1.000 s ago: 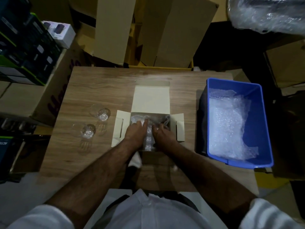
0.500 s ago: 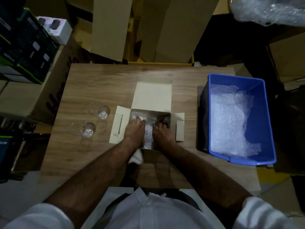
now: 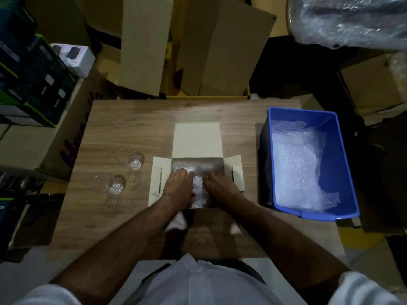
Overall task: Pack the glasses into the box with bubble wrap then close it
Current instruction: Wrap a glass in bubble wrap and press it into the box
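Note:
An open cream cardboard box [image 3: 196, 140] sits mid-table, its lid flap lying back and its side flaps spread. Bubble wrap [image 3: 198, 172] lines its inside. My left hand [image 3: 178, 185] and my right hand [image 3: 219, 186] both reach into the box side by side, fingers flat, pressing the wrap down. Two clear glasses stand on the table left of the box: one farther [image 3: 132, 160], one nearer [image 3: 113, 184]. Neither hand touches them.
A blue plastic bin [image 3: 343, 164] holding more bubble wrap [image 3: 297, 168] stands at the table's right edge. Cardboard boxes [image 3: 145, 45] lean behind the wooden table [image 3: 123, 133]. Stacked product boxes [image 3: 33, 69] fill the left side.
Both hands have slid slightly deeper over the wrap in the box, flattening it. The glasses and bin have not moved.

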`<control>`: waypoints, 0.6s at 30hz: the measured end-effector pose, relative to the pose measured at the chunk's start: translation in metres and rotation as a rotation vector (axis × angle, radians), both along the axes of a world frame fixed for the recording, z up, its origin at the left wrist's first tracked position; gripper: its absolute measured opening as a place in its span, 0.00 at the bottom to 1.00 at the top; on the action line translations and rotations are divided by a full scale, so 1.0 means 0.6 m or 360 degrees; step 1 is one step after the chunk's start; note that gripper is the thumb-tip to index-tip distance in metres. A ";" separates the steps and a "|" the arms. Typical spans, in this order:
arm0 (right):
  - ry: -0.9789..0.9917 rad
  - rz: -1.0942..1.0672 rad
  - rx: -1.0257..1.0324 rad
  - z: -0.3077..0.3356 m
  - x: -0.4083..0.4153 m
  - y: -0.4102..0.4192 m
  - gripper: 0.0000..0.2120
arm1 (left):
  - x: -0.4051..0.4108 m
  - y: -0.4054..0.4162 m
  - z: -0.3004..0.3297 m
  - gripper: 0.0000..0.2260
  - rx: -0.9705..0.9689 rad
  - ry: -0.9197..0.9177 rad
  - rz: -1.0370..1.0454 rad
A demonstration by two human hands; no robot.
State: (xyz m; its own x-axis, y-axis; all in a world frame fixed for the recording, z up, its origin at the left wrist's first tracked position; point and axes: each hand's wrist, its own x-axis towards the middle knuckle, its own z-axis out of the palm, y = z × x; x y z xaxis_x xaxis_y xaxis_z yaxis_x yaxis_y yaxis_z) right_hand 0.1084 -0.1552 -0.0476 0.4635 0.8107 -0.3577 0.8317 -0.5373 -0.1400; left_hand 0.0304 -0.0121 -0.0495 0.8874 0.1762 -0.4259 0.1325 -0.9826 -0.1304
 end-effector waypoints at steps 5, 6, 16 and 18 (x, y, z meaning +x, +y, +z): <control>-0.0102 -0.0201 0.0495 0.024 -0.001 -0.035 0.25 | -0.001 0.008 0.044 0.23 -0.0187 -0.0320 0.0015; -0.0134 -0.0221 0.0570 0.026 -0.002 -0.041 0.27 | 0.000 0.006 0.052 0.24 -0.0178 -0.0379 -0.0014; -0.0391 -0.0677 0.0719 0.083 0.036 -0.168 0.30 | 0.059 -0.104 0.099 0.26 -0.0357 -0.0992 -0.0225; -0.0402 -0.0748 0.0799 0.090 0.041 -0.210 0.28 | 0.075 -0.141 0.097 0.25 -0.0475 -0.1121 -0.0267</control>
